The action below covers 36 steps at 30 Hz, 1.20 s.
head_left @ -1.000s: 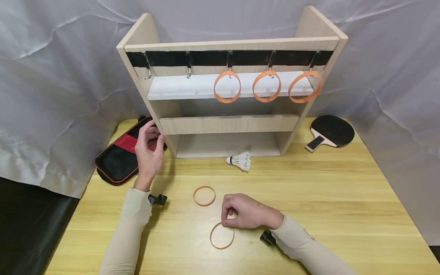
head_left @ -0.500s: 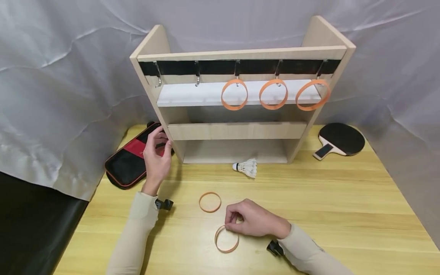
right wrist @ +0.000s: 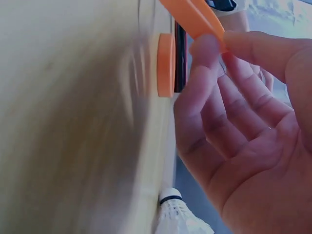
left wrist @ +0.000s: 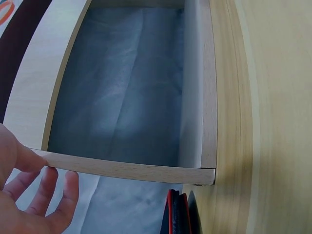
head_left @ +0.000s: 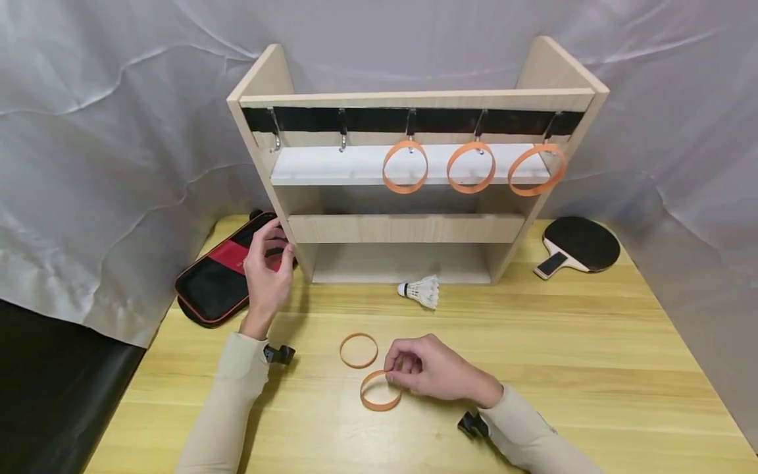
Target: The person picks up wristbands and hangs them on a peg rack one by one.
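My right hand [head_left: 441, 368] pinches an orange ring [head_left: 381, 406] between thumb and fingers. The right wrist view shows that ring [right wrist: 195, 17] tilted and raised off the table. A second orange ring [head_left: 358, 366] lies flat on the wood just beyond it. At the left, my left hand [head_left: 268, 280] holds the side panel of a wooden shelf [head_left: 405, 228]. In the left wrist view the panel edge [left wrist: 122, 168] passes between thumb and fingers. Three orange rings [head_left: 404, 189] hang from the shelf's middle and right hooks; the two left hooks [head_left: 343, 141] carry no ring.
A white shuttlecock [head_left: 422, 291] lies before the shelf's base. A black and red case [head_left: 213, 289] is at the left, partly behind my left hand. A black table tennis bat [head_left: 583, 243] rests at the right. Grey cloth [head_left: 118, 164] hangs around the wooden table [head_left: 562, 342].
The ring in my right hand has come up off the table and tilted, moving slightly away from me. My left hand keeps its hold on the shelf. The head view has shifted.
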{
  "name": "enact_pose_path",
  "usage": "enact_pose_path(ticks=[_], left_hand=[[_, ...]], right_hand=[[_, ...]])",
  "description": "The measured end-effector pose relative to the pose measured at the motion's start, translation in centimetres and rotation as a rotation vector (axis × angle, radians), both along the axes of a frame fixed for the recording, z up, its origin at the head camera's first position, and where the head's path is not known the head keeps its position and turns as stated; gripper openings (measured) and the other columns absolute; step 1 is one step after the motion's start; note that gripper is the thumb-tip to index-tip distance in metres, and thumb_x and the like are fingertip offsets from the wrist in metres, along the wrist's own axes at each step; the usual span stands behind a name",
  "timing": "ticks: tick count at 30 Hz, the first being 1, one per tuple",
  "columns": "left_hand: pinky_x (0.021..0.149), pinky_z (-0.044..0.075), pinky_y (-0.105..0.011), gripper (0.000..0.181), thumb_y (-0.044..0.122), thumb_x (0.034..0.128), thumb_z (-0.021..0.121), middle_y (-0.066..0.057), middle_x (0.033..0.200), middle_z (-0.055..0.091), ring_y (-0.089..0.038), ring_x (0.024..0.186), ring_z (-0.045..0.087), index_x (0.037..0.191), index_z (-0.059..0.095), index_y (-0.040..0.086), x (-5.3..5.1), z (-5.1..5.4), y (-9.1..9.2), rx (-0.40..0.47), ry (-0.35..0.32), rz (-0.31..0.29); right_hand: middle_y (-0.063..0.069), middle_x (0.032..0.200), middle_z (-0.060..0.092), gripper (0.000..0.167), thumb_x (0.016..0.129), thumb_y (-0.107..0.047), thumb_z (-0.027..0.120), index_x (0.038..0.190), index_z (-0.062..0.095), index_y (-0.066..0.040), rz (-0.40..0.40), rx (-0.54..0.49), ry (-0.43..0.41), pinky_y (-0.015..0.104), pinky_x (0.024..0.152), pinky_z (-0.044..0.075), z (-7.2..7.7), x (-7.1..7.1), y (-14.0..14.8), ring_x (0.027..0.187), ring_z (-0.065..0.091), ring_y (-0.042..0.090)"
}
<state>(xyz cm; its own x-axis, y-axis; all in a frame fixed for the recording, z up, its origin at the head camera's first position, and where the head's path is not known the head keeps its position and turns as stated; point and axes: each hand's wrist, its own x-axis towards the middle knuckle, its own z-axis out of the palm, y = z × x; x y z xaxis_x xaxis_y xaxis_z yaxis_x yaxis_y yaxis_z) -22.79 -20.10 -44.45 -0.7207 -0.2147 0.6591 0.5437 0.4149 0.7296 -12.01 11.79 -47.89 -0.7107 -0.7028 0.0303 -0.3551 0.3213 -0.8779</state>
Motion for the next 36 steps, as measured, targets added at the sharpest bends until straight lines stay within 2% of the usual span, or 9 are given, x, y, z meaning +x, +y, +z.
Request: enact_pose_path(ticks=[4, 8, 12, 14, 18, 24, 30, 36], left_hand=[[0.09, 0.056, -0.01, 0.05, -0.019, 0.0968, 0.064, -0.035, 0.123, 0.066, -0.041, 0.104, 0.068, 0.146, 0.06, -0.01, 1.0, 0.9, 0.9, 0.013, -0.002, -0.023], [0.089, 0.057, -0.011, 0.052, -0.019, 0.0964, 0.064, -0.034, 0.124, 0.066, -0.04, 0.105, 0.068, 0.147, 0.06, -0.009, 1.6, 1.0, 1.2, 0.025, -0.013, -0.017], [0.089, 0.057, -0.012, 0.052, -0.019, 0.0963, 0.064, -0.033, 0.123, 0.067, -0.04, 0.105, 0.069, 0.147, 0.06, -0.008, 1.6, 0.6, 1.1, 0.022, -0.011, -0.002], [0.089, 0.057, -0.011, 0.053, -0.018, 0.0969, 0.064, -0.031, 0.124, 0.067, -0.037, 0.106, 0.069, 0.148, 0.06, -0.005, 1.2, -0.1, 0.7, 0.02, -0.012, 0.005], [0.089, 0.056, -0.01, 0.053, -0.019, 0.0972, 0.064, -0.031, 0.124, 0.068, -0.037, 0.106, 0.069, 0.148, 0.061, -0.004, 1.0, -0.3, 0.7, 0.018, -0.015, 0.009], [0.089, 0.056, -0.01, 0.052, -0.019, 0.097, 0.063, -0.033, 0.123, 0.067, -0.039, 0.105, 0.069, 0.147, 0.06, -0.007, 1.6, 1.0, 1.2, 0.024, -0.012, -0.003], [0.09, 0.055, -0.008, 0.051, -0.02, 0.0968, 0.062, -0.034, 0.123, 0.067, -0.041, 0.105, 0.068, 0.146, 0.059, -0.009, 1.6, 1.4, 1.1, 0.035, -0.009, 0.006], [0.091, 0.055, -0.008, 0.051, -0.02, 0.0968, 0.062, -0.035, 0.123, 0.066, -0.041, 0.105, 0.069, 0.146, 0.059, -0.009, 1.4, 1.6, 1.2, 0.032, -0.002, -0.005]], right_hand=[[0.008, 0.091, 0.08, 0.004, 0.101, -0.014, 0.079, 0.104, 0.076, -0.013, -0.03, -0.018, -0.012, 0.024, 0.071, 0.062, 0.1, 0.0, 0.3, 0.078, 0.07, 0.002], [0.01, 0.097, 0.082, 0.01, 0.101, -0.011, 0.078, 0.111, 0.075, -0.011, -0.069, -0.028, -0.011, 0.026, 0.076, 0.064, 0.3, -0.1, 0.7, 0.084, 0.075, 0.01], [0.013, 0.105, 0.082, 0.022, 0.101, -0.007, 0.077, 0.123, 0.074, -0.007, -0.115, -0.027, -0.001, 0.027, 0.08, 0.065, 0.7, -0.3, 1.0, 0.088, 0.078, 0.015], [0.015, 0.109, 0.082, 0.025, 0.1, -0.005, 0.078, 0.124, 0.075, -0.005, -0.136, -0.039, 0.01, 0.027, 0.081, 0.066, 0.7, -0.4, 1.1, 0.09, 0.08, 0.02], [0.019, 0.115, 0.081, 0.025, 0.098, -0.004, 0.079, 0.123, 0.077, -0.003, -0.183, -0.082, 0.0, 0.029, 0.083, 0.067, 1.0, -0.5, 1.3, 0.094, 0.081, 0.03], [0.021, 0.117, 0.079, 0.028, 0.096, -0.002, 0.081, 0.123, 0.076, -0.001, -0.247, -0.162, -0.034, 0.031, 0.084, 0.068, 1.4, -0.8, 1.2, 0.097, 0.082, 0.027], [0.018, 0.12, 0.079, 0.026, 0.096, -0.003, 0.081, 0.122, 0.075, -0.005, -0.298, -0.218, -0.032, 0.034, 0.088, 0.068, 2.8, -1.6, 0.6, 0.102, 0.081, 0.03], [0.02, 0.119, 0.078, 0.025, 0.096, -0.002, 0.081, 0.12, 0.074, -0.003, -0.363, -0.313, -0.011, 0.037, 0.088, 0.068, 4.2, -2.4, -0.2, 0.101, 0.082, 0.026]])
